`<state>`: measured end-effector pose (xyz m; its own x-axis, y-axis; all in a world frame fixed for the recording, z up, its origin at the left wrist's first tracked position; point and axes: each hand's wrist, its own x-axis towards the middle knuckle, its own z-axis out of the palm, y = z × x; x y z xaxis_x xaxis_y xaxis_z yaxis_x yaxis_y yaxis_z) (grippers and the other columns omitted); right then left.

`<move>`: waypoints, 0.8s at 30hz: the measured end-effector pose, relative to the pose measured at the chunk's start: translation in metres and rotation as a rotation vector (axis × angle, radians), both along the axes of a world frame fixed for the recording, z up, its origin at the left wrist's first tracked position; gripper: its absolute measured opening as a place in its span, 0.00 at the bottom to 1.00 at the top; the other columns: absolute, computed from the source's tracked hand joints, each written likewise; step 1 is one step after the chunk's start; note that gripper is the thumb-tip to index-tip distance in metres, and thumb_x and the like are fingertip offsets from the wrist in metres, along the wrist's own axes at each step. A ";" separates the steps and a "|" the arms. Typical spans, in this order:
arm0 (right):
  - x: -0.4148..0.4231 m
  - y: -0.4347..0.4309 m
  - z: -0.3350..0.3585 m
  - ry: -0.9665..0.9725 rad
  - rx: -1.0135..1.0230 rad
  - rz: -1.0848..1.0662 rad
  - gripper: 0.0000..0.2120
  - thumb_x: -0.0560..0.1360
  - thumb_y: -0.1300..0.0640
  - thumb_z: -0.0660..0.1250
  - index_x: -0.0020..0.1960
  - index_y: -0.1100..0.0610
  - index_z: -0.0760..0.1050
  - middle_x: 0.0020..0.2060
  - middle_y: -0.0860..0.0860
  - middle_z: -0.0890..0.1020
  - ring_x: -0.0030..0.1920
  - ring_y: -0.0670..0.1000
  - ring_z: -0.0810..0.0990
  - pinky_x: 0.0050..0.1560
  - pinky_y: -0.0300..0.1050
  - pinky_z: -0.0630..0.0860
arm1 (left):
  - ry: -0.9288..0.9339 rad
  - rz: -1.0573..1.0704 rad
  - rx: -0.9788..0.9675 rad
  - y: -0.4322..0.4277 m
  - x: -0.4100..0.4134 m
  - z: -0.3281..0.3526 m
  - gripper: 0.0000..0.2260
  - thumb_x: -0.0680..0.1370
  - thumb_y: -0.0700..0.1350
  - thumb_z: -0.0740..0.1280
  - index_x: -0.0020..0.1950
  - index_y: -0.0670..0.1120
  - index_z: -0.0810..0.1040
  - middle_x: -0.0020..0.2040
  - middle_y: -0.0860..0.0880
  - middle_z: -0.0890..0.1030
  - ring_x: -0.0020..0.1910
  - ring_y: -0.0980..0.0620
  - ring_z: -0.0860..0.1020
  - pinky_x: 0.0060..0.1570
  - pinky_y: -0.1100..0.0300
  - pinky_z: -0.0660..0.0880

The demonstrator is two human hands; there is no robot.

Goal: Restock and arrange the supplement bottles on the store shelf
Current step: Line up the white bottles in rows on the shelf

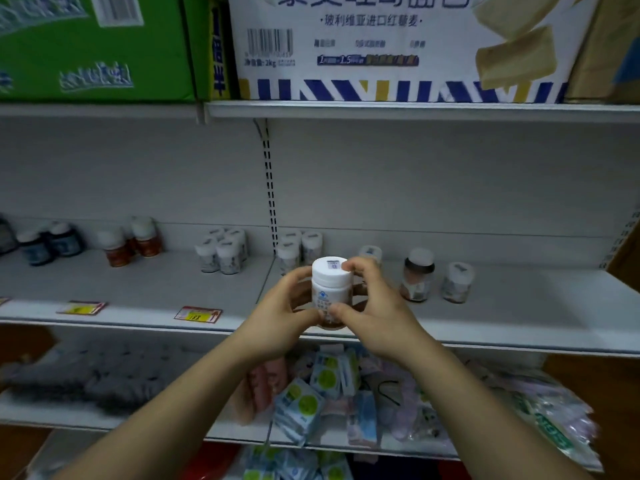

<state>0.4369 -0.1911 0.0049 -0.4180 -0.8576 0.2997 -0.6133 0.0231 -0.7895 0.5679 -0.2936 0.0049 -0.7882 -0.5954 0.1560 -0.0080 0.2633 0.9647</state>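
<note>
both hands hold one white-capped bottle (329, 292) upright in the air just above the front edge of the shelf (156, 289): the left hand (280, 320) is wrapped round its body and the right hand (370, 306) pinches near the cap and label. it looks like a small, stiff plastic bottle, probably light, with smooth sides that could slip. a grip round the body below the cap seems safest when setting it beside the other bottles (298, 247) at the back.
</note>
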 end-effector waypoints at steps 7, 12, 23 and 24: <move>-0.009 -0.106 -0.038 0.096 0.108 -0.063 0.25 0.74 0.59 0.66 0.66 0.45 0.63 0.64 0.48 0.69 0.57 0.49 0.72 0.54 0.42 0.71 | -0.208 -0.020 -0.169 -0.108 -0.010 -0.026 0.22 0.72 0.39 0.68 0.62 0.54 0.70 0.54 0.48 0.77 0.51 0.51 0.77 0.53 0.59 0.75; -0.034 -0.150 -0.064 0.110 0.211 -0.096 0.24 0.75 0.60 0.63 0.68 0.49 0.62 0.66 0.53 0.67 0.62 0.55 0.72 0.59 0.46 0.73 | -0.240 -0.061 -0.120 -0.138 -0.036 -0.045 0.25 0.75 0.33 0.64 0.66 0.53 0.62 0.55 0.54 0.71 0.49 0.58 0.75 0.39 0.73 0.74; -0.100 -0.201 -0.104 0.105 0.240 0.032 0.21 0.79 0.57 0.59 0.70 0.50 0.61 0.69 0.51 0.64 0.67 0.52 0.68 0.62 0.40 0.68 | -0.495 0.072 -0.692 -0.192 -0.082 -0.082 0.27 0.73 0.41 0.64 0.72 0.46 0.62 0.70 0.46 0.63 0.70 0.43 0.62 0.67 0.54 0.61; -0.106 -0.207 -0.104 0.120 0.230 0.043 0.21 0.78 0.58 0.59 0.70 0.52 0.61 0.69 0.52 0.65 0.67 0.52 0.68 0.63 0.41 0.67 | -0.509 0.119 -0.789 -0.200 -0.086 -0.081 0.28 0.72 0.42 0.64 0.72 0.44 0.63 0.71 0.41 0.64 0.69 0.39 0.63 0.66 0.51 0.63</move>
